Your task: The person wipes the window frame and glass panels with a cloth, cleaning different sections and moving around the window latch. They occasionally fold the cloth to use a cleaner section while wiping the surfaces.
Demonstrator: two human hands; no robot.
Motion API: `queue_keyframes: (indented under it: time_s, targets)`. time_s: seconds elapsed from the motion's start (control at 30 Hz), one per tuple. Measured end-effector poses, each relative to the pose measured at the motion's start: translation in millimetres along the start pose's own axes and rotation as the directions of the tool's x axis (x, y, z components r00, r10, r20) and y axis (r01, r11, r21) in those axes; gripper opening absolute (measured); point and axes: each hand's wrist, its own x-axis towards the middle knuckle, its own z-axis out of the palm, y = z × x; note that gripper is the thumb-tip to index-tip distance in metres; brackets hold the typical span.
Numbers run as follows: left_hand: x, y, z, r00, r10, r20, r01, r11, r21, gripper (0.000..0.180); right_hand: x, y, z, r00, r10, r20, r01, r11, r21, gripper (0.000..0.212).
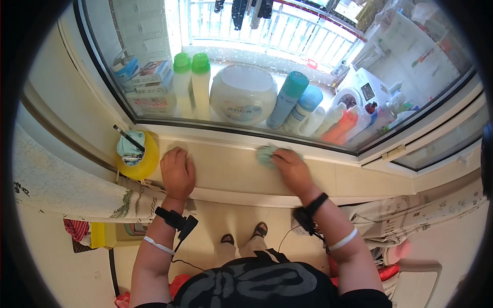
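My right hand [295, 172] presses a pale green cloth [265, 155] onto the beige windowsill [226, 169], close to the foot of the window frame. Part of the cloth is hidden under the fingers. Farther left, my left hand [177, 172] rests on the same sill with its fingers lying on the surface and the thumb a little apart; nothing shows in it. Just left of that hand stands a yellow round container [149, 158] with a light green cloth and a dark stick-like thing in it.
Behind the window glass stand green-capped bottles [201, 77], a large whitish tub [242, 95], blue spray cans [288, 100] and small boxes [153, 72]. Patterned curtains [87, 192] hang on both sides. A handle [394, 152] sits on the right window frame.
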Motion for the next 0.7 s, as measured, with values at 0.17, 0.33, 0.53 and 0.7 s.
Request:
queue_keyframes:
  time_s: [0.17, 0.33, 0.53, 0.7]
  targets:
    - [0, 1, 2, 1.000, -0.016, -0.015, 0.016, 1.000, -0.004, 0.025, -64, 56, -38, 0.983, 0.185, -0.021, -0.186, 0.977, -0.100, 0.026]
    - [-1, 2, 4, 0.999, -0.032, -0.003, 0.032, 0.999, -0.003, 0.026, -59, 49, -25, 0.967, 0.237, -0.088, -0.244, 0.967, -0.070, 0.030]
    - [0, 4, 3, 1.000, -0.024, -0.006, 0.024, 1.000, -0.016, 0.025, 3, -17, 13, 0.993, 0.116, 0.029, -0.117, 0.992, 0.044, 0.034]
    - [0, 4, 7, 1.000, -0.014, -0.024, 0.014, 1.000, 0.006, 0.025, 40, -53, 57, 0.997, -0.069, 0.038, 0.065, 0.994, 0.084, 0.040]
